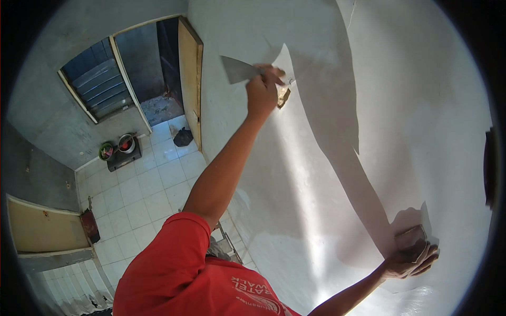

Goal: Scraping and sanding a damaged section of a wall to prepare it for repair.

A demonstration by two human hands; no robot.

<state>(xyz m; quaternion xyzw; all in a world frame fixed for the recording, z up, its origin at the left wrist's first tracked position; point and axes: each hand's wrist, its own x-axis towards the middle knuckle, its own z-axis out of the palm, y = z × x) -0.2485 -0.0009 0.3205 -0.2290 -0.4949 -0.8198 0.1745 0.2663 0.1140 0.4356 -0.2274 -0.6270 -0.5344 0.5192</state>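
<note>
Here, the left hand is clamping its fingers around a scraper, hiding the handle, at the far middle. Near right, the right hand is holding a flat plate by the wall, fingers slightly apart; shadow is blurring the plate.

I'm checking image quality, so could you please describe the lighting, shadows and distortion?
Head view: bright glare streaks down the pale wall; head view: a long dark shadow crosses it, reaching the right hand; head view: fisheye distortion curves lines around the window, and the corners fall to black.
</note>
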